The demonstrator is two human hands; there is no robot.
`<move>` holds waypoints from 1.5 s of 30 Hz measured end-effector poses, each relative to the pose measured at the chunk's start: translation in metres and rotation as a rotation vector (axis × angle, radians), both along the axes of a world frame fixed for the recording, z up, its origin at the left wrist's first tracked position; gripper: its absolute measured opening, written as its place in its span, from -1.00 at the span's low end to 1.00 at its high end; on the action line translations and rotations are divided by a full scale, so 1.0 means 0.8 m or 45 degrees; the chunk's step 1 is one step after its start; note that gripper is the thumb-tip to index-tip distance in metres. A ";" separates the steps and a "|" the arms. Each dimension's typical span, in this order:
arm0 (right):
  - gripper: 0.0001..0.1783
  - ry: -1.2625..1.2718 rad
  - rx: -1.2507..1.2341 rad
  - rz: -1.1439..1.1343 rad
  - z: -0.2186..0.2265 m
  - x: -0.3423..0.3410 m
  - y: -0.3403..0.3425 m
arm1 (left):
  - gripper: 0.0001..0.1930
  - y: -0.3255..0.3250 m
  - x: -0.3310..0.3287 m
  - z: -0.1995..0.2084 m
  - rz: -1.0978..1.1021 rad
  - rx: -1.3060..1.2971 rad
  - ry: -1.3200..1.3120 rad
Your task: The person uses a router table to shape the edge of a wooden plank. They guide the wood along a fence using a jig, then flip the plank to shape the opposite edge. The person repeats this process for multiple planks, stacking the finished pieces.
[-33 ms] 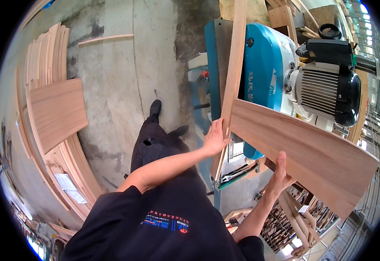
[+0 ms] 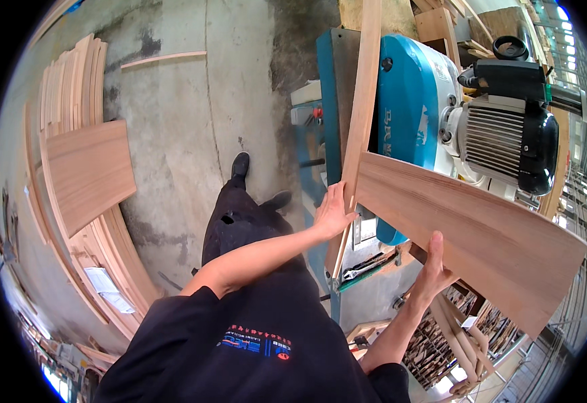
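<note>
Concrete floor (image 2: 172, 121) left of the blue machine (image 2: 407, 101);
beside it, right hand (image 2: 431, 277) pinches wide board (image 2: 474, 235); left hand (image 2: 333, 215) lies on wooden strip (image 2: 362, 101), grip unclear (best kept square).

room over concrete floor (image 2: 172, 114) beside the left hand (image 2: 333, 215), wide board (image 2: 471, 235) before the right hand (image 2: 433, 274), motor (image 2: 495, 138) beyond

The black T-shirt (image 2: 186, 342) has short sleeves and a blue, white and red chest print (image 2: 260, 344). Dark trousers (image 2: 243, 225) meet dark shoes (image 2: 240, 164). Both hands (image 2: 334, 213) are bare.
</note>
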State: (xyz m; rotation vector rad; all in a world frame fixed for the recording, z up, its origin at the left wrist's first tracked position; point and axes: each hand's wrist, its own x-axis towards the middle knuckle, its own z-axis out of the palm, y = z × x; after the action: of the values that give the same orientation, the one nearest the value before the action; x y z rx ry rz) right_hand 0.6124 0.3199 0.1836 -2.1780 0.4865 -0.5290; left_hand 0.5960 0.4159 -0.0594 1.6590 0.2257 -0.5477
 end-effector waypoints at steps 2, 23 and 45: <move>-0.25 0.012 0.017 -0.030 0.001 0.007 0.005 | -0.02 0.000 0.001 -0.004 -0.024 0.012 -0.024; -0.23 -0.050 -0.067 -0.097 -0.025 -0.017 -0.002 | -0.30 -0.015 0.043 -0.001 0.260 -0.178 -0.266; -0.23 -0.056 -0.018 -0.095 -0.026 -0.017 -0.006 | -0.44 -0.024 -0.038 0.022 0.377 -0.322 -0.078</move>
State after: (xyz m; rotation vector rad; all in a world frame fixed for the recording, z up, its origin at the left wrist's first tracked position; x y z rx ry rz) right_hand 0.5990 0.3148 0.1630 -2.1633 0.5434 -0.6215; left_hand 0.5653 0.3965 -0.0415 1.3636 0.3369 -0.2878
